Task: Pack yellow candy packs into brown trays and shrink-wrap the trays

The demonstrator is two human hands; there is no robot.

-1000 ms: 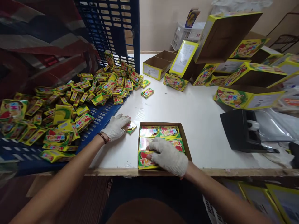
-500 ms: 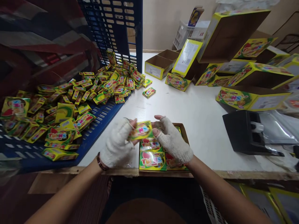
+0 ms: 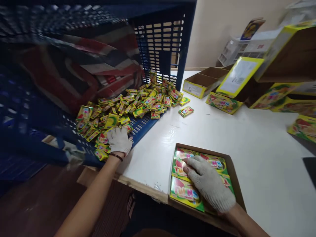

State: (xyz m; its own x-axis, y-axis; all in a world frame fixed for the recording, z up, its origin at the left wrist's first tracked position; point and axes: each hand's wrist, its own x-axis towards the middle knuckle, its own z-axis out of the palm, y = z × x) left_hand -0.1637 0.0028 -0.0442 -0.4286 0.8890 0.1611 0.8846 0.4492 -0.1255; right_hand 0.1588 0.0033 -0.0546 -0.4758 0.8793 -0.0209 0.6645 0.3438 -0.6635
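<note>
Left fingers (image 3: pixel 115 133): I am spreading these, gloved, over the near packs of the heap; I cannot tell whether they are grasping one.
Right fingers (image 3: pixel 193 162): I am resting these, gloved and unclenched, on top of the packs in the open carton.
Open carton (image 3: pixel 236 181): It is lying flat, open side up, at the near edge of the white bench (image 3: pixel 158 144).
Packs in the carton (image 3: pixel 185 193): These are lying printed faces upward; my right glove is covering some.
Heap of packs (image 3: pixel 138 104): Yellow-and-green packs are lying jumbled inside the slotted blue crate (image 3: pixel 164 62).
Loose pack (image 3: pixel 186 111): It is lying on the bench, near the heap's far end.
Spare cartons (image 3: pixel 223 102): Several are standing or leaning together beyond the open carton.
</note>
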